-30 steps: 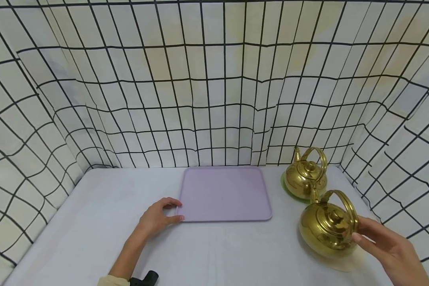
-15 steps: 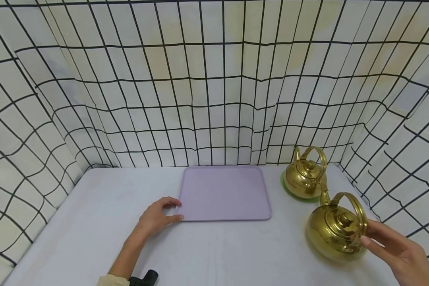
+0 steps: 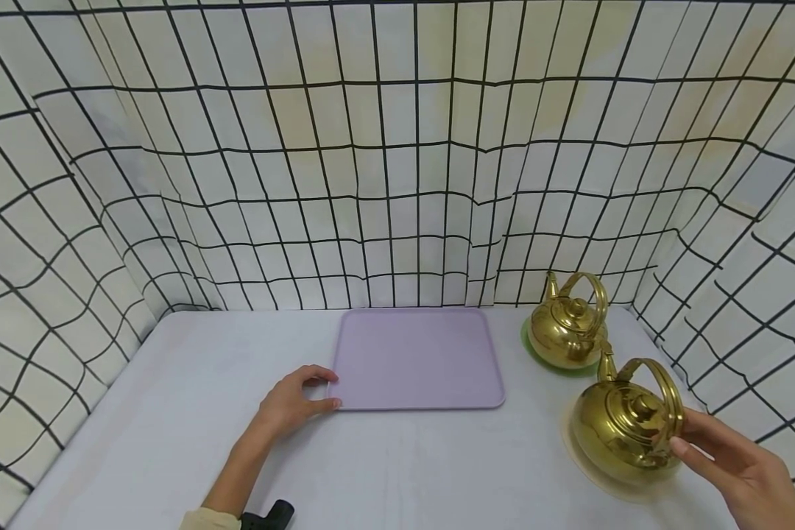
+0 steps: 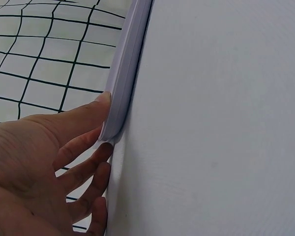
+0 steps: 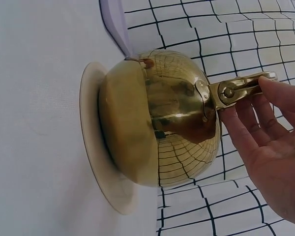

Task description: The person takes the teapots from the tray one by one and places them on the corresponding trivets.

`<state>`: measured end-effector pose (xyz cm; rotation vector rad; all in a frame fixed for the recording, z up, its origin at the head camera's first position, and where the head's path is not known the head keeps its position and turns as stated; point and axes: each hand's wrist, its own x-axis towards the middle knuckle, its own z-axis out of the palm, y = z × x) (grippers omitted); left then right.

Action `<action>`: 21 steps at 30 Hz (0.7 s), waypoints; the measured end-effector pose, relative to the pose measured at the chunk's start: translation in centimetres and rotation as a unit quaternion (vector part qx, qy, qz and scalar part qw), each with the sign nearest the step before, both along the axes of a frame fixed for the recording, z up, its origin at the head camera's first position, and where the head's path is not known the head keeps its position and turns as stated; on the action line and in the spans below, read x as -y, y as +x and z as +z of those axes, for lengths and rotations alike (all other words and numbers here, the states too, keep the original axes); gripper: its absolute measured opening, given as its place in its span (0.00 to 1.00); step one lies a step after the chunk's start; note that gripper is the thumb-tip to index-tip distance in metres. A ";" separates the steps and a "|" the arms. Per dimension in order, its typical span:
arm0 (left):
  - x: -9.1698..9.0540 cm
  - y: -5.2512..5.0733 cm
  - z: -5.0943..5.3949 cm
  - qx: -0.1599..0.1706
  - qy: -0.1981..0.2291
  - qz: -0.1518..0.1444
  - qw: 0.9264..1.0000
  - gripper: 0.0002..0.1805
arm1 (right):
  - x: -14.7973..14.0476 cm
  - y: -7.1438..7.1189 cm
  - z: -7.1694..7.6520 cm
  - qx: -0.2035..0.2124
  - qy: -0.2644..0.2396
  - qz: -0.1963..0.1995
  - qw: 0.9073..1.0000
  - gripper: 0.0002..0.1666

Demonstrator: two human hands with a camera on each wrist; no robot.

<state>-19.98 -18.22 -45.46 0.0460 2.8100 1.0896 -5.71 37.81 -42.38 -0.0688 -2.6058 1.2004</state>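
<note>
My right hand [image 3: 745,460] holds the handle of a shiny brass kettle [image 3: 612,434] at the front right. In the right wrist view, the thumb presses one side of the kettle's upright handle [image 5: 243,88] and the fingers curl along the other. Under the kettle lies a round beige coaster [image 5: 91,93], its rim showing around the base. My left hand [image 3: 288,405] grips the near left corner of a flat lilac tray [image 3: 417,361]. The left wrist view has the thumb on the tray's rim [image 4: 125,73] and the fingers bent by the corner.
Behind the held kettle stands a second brass kettle [image 3: 566,331] on a green round coaster [image 3: 536,353]. A white cloth covers the table [image 3: 397,471]. White, black-gridded fabric [image 3: 391,147] walls in the back and both sides.
My right hand has shifted the front kettle a little to the right. The beige coaster's left rim has come into sight. My left hand and the tray stay put.
</note>
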 end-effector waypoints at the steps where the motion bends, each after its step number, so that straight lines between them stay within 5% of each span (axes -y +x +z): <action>1: 0.0 0.0 0.0 0.000 0.000 0.000 1.000 0.24 | 0.0 0.0 0.0 0.001 -0.001 0.001 1.000 0.26; 12: -0.1 0.0 0.1 0.005 0.000 0.006 1.000 0.24 | -1.0 -0.1 -0.1 0.070 -0.009 -0.042 0.997 0.34; 21: -0.2 0.0 0.0 0.006 0.003 0.003 1.000 0.23 | -1.2 -0.3 -0.2 0.063 0.000 -0.031 0.998 0.29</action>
